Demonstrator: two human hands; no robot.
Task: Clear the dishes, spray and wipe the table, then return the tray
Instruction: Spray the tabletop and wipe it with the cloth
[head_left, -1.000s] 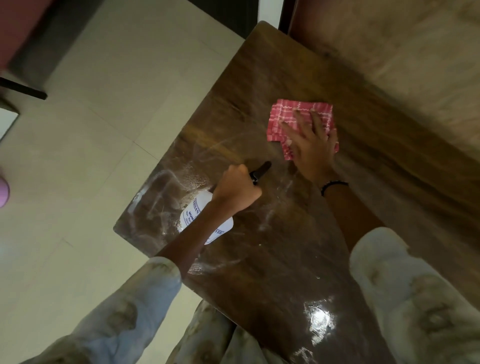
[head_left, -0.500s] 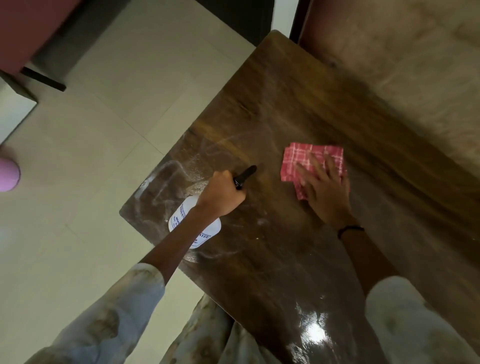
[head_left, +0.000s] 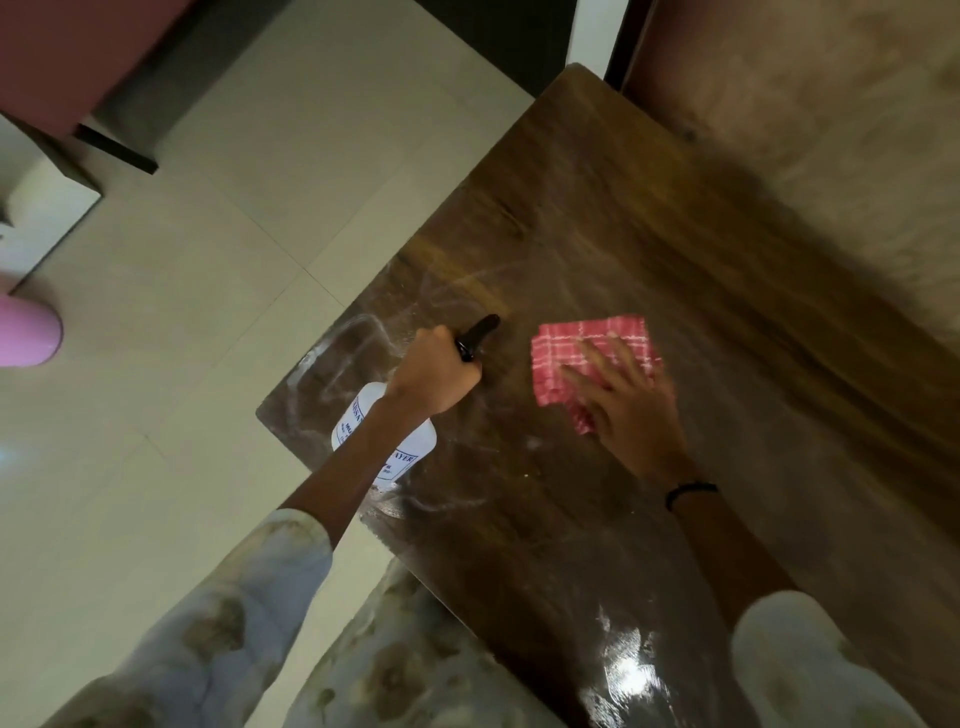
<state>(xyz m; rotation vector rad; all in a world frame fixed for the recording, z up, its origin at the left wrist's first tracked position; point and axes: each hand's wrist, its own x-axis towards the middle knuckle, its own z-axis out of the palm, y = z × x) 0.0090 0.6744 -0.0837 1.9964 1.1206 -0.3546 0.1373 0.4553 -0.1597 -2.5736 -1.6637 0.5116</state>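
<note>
A dark wooden table (head_left: 649, 249) with wet streaks fills the middle of the head view. My left hand (head_left: 436, 376) is shut on the neck of a white spray bottle (head_left: 363, 421) with a black nozzle, held near the table's left corner. My right hand (head_left: 623, 405) lies flat, fingers spread, pressing a folded red-and-white checked cloth (head_left: 576, 343) onto the tabletop to the right of the bottle. A black band circles my right wrist. No dishes or tray are in view.
Pale floor tiles (head_left: 208, 260) lie left of the table. A pink rounded object (head_left: 26, 335) sits at the left edge, a reddish piece of furniture (head_left: 78, 52) at top left. A beige wall (head_left: 831, 130) runs along the table's far side.
My right hand has dragged the cloth across the table toward me and toward the bottle. My left hand keeps hold of the spray bottle in about the same spot.
</note>
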